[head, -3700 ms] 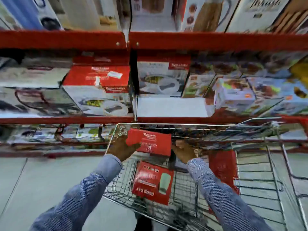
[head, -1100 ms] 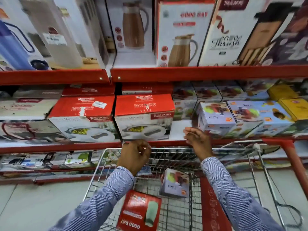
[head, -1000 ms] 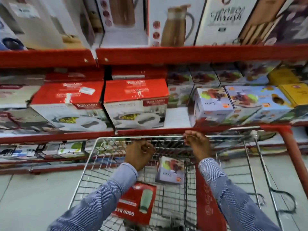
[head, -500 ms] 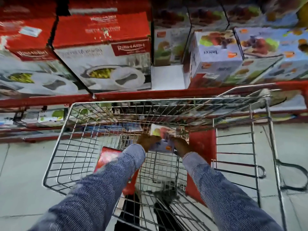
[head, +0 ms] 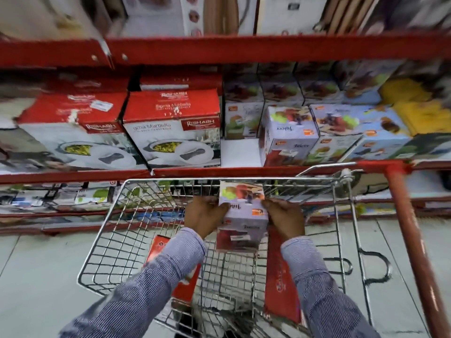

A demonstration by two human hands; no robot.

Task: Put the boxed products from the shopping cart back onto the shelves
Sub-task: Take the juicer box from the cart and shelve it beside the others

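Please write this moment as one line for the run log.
phase: lifting | held: juicer box | left hand: on box | right hand: on box | over: shopping cart | left in cart: red box

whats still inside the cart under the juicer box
Both hands, left hand and right hand, hold the juicer box above the cart. Below lies a red box, partly covered by the left sleeve. Anything directly beneath the juicer box is hidden.

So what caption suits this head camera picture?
Both hands, left hand and right hand, lift a juicer box from the shopping cart toward the shelf.
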